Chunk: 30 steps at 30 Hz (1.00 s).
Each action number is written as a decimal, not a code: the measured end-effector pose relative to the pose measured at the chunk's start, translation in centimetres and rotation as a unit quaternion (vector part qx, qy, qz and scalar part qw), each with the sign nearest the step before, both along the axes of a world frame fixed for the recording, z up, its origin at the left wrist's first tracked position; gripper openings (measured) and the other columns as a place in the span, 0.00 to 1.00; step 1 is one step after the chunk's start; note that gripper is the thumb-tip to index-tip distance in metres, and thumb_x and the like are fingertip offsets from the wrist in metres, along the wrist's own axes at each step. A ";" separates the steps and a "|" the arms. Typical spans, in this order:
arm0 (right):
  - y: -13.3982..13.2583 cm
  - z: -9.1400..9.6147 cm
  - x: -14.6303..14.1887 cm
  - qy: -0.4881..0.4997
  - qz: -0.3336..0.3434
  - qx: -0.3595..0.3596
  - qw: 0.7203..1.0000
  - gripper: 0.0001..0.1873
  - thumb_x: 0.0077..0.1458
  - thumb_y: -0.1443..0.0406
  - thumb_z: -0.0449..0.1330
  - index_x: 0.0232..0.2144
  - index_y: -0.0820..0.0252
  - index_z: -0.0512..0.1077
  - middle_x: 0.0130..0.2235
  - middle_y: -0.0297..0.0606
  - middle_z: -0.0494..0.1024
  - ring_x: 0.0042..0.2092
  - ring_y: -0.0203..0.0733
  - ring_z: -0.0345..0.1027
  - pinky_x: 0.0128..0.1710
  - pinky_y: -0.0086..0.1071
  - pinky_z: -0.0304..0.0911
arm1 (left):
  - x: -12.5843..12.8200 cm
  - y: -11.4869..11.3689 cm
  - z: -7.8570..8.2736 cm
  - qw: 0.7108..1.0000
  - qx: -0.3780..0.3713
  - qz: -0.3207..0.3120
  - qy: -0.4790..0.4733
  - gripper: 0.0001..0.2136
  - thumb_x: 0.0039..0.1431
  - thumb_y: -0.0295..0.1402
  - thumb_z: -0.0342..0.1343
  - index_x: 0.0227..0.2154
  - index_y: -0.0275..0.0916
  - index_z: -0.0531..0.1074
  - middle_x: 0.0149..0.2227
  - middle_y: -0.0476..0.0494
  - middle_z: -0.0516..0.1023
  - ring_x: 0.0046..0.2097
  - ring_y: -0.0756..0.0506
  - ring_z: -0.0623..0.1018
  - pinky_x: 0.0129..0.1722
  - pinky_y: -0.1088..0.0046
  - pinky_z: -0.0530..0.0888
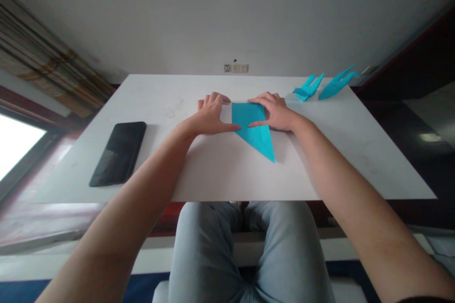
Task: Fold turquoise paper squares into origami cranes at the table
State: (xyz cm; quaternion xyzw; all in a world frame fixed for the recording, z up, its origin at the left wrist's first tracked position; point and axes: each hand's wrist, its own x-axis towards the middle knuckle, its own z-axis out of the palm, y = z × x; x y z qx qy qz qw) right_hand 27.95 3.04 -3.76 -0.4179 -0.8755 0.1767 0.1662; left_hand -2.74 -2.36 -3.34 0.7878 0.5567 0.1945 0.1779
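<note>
A folded sheet of blue origami paper (250, 118) lies flat on the white table, with a pointed corner reaching toward me on the right. My left hand (212, 116) rests at its left edge, the thumb touching the paper and the other fingers on the table beside its far left corner. On the right side, my right hand (275, 112) has its thumb and forefinger spread over the paper. Both hands have thumb and fingers apart, and neither grips the sheet.
Two folded blue paper cranes (307, 89) stand at the table's back right. A black phone (119, 154) lies on the left of the white table (227, 175). Beyond the far edge is a wall with sockets (236, 68); a curtain (46, 52) hangs at left.
</note>
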 end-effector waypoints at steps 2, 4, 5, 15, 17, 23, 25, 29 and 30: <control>-0.1 -0.1 -0.3 -0.003 -0.029 0.007 1.000 0.49 0.55 0.40 0.82 0.73 0.47 0.81 0.70 0.53 0.78 0.71 0.80 0.67 0.75 0.72 0.60 | 0.5 -0.2 -0.2 1.000 0.007 -0.001 0.008 0.51 0.49 0.65 0.83 0.67 0.41 0.72 0.72 0.22 0.71 0.77 0.11 0.67 0.80 0.25 0.59; -0.1 -0.1 -0.6 -0.005 -0.065 0.007 0.998 0.40 0.58 0.43 0.80 0.68 0.50 0.83 0.64 0.53 0.82 0.69 0.78 0.69 0.73 0.69 0.63 | 0.9 -0.5 -0.2 1.000 0.011 0.000 0.021 0.53 0.46 0.68 0.83 0.65 0.41 0.72 0.73 0.21 0.70 0.77 0.09 0.67 0.80 0.24 0.58; -0.1 0.0 -0.7 -0.003 -0.083 0.004 0.997 0.35 0.61 0.44 0.78 0.64 0.51 0.84 0.61 0.53 0.84 0.67 0.76 0.70 0.72 0.68 0.64 | 1.0 -0.7 -0.1 0.999 0.010 0.002 0.030 0.53 0.46 0.69 0.82 0.65 0.41 0.72 0.73 0.20 0.70 0.77 0.09 0.66 0.80 0.24 0.58; 0.3 0.6 -1.0 0.294 -0.049 -0.103 0.949 0.38 0.53 0.26 0.76 0.35 0.49 0.74 0.38 0.36 0.79 0.44 0.52 0.72 0.50 0.47 0.72 | 0.9 -0.6 0.3 1.000 0.013 -0.004 0.006 0.43 0.51 0.65 0.82 0.60 0.42 0.77 0.71 0.26 0.75 0.76 0.16 0.71 0.80 0.30 0.64; 0.5 0.8 -1.2 0.368 -0.052 -0.074 0.925 0.40 0.52 0.25 0.77 0.34 0.49 0.71 0.37 0.34 0.75 0.44 0.49 0.71 0.49 0.44 0.73 | 0.9 -0.3 0.2 0.998 0.008 -0.017 -0.063 0.39 0.53 0.63 0.80 0.58 0.43 0.78 0.65 0.31 0.81 0.69 0.23 0.78 0.76 0.37 0.72; 0.9 1.5 -1.6 0.466 -0.044 -0.030 0.883 0.39 0.53 0.25 0.77 0.38 0.47 0.72 0.42 0.34 0.78 0.50 0.50 0.76 0.56 0.47 0.76 | 1.3 0.3 1.0 0.960 0.132 -0.002 -0.248 0.11 0.69 0.45 0.70 0.42 0.44 0.81 0.45 0.43 0.89 0.51 0.38 0.84 0.60 0.54 0.80; 0.6 1.9 -1.5 0.466 -0.022 -0.037 0.884 0.38 0.52 0.26 0.78 0.39 0.47 0.74 0.45 0.35 0.82 0.53 0.52 0.79 0.59 0.50 0.76 | 1.2 0.0 1.7 0.942 0.226 0.071 -0.236 0.05 0.72 0.39 0.68 0.42 0.45 0.83 0.50 0.43 0.89 0.57 0.36 0.83 0.65 0.48 0.77; -0.3 2.3 -1.0 0.332 0.018 0.000 0.943 0.24 0.61 0.39 0.79 0.43 0.46 0.83 0.49 0.38 0.88 0.56 0.56 0.79 0.64 0.56 0.72 | 0.6 -0.2 1.7 0.943 0.250 0.166 -0.144 0.05 0.73 0.34 0.68 0.45 0.49 0.89 0.66 0.42 0.83 0.70 0.30 0.74 0.72 0.37 0.70; -0.5 2.3 -0.8 0.275 0.028 0.020 0.961 0.18 0.63 0.44 0.78 0.43 0.46 0.86 0.49 0.38 0.89 0.56 0.57 0.79 0.66 0.59 0.69 | 0.4 0.0 1.4 0.951 0.227 0.169 -0.120 0.06 0.71 0.32 0.68 0.45 0.49 0.90 0.66 0.40 0.82 0.69 0.29 0.74 0.72 0.37 0.70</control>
